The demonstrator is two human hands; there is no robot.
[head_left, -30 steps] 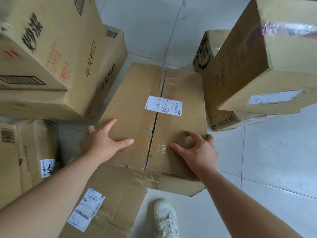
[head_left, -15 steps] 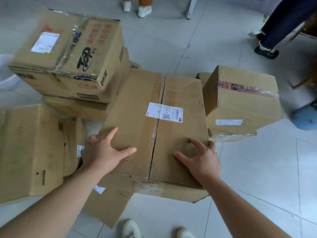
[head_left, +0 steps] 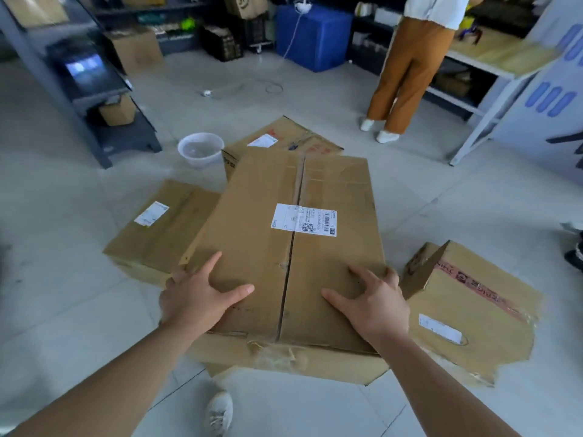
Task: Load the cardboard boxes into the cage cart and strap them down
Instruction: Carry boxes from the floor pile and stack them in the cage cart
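Observation:
A large flat cardboard box (head_left: 284, 247) with a white shipping label and a centre seam is up off the floor in front of me. My left hand (head_left: 195, 298) grips its near left corner, thumb on top and fingers over the side edge. My right hand (head_left: 372, 304) grips its near right corner, thumb and forefinger spread on top and the other fingers over the edge. More boxes lie on the tiled floor: one at the left (head_left: 161, 228), one behind (head_left: 284, 137), one torn at the right (head_left: 473, 310). No cage cart is in view.
A white plastic basin (head_left: 200, 148) stands on the floor behind the boxes. A person in brown trousers (head_left: 407, 70) stands at a shelf (head_left: 492, 67) at the back right. A dark rack (head_left: 94, 89) is at the left, a blue bin (head_left: 312, 33) at the back. My shoe (head_left: 219, 414) shows below.
The large box has come up from the floor pile with both hands on it, and my view has risen from the boxes to the room beyond.

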